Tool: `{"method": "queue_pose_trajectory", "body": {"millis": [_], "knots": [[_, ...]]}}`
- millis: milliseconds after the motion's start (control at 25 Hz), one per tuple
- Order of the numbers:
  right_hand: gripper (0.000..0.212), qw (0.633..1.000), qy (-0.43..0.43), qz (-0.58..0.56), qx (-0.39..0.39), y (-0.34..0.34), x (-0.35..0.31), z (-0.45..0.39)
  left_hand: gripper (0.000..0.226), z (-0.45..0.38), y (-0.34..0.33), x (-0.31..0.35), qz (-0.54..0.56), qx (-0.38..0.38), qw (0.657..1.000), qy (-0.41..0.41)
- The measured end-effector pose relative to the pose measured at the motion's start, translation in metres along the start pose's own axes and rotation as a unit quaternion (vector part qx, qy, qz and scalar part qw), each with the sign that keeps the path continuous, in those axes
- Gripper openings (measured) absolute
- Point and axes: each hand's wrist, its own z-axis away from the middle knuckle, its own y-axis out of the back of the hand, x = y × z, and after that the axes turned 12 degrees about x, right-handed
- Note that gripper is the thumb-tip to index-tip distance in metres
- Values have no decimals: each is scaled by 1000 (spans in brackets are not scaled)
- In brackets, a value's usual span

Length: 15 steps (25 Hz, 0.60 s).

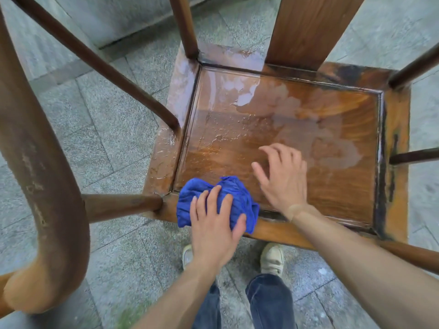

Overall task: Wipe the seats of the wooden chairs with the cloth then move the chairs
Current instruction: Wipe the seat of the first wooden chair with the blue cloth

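A wooden chair fills the view from above; its recessed seat [320,138] is wet, with patches of water across the far and middle part. A bunched blue cloth [228,191] lies on the seat's near left corner, partly over the front rail. My left hand [213,224] rests flat on top of the cloth, fingers spread and pressing it down. My right hand [282,176] hovers just over the seat to the right of the cloth, fingers apart and curled, holding nothing.
The chair's curved armrest [40,174] sweeps close by on the left, with slanted spindles [99,65] running to the seat frame. The back splat [306,27] rises at the far side. Grey stone paving [107,129] surrounds the chair; my shoes [272,257] stand at the front rail.
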Motion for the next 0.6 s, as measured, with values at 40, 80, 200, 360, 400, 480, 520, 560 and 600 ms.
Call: {"method": "queue_pose_trajectory", "body": {"millis": [40,80,200,360,400,480,520,560,600], "knots": [[50,1000,-5,23,-2,-1,11,-13,62,6,-5,3,-25,-26,999,3],[54,999,-11,41,-9,-2,24,-25,72,10,-10,4,-49,-46,998,-1],[64,995,-27,83,-55,-3,63,-60,86,4,-21,0,-80,-66,995,-1],[73,981,-66,110,-147,-5,99,-97,85,-26,-21,-11,-92,-55,994,0],[77,976,-77,108,-173,-7,104,-103,84,-41,-22,-13,-93,-52,994,-4],[86,963,-89,105,-230,-7,108,-113,82,-84,-27,-12,-96,-42,994,-11],[91,956,-91,103,-259,-6,108,-116,83,-110,-31,-10,-97,-41,994,-10],[96,949,-88,103,-284,-5,107,-118,83,-137,-33,-7,-97,-39,995,-6],[100,943,-88,101,-305,-3,108,-119,84,-166,-36,-3,-96,-42,995,-2]]}}
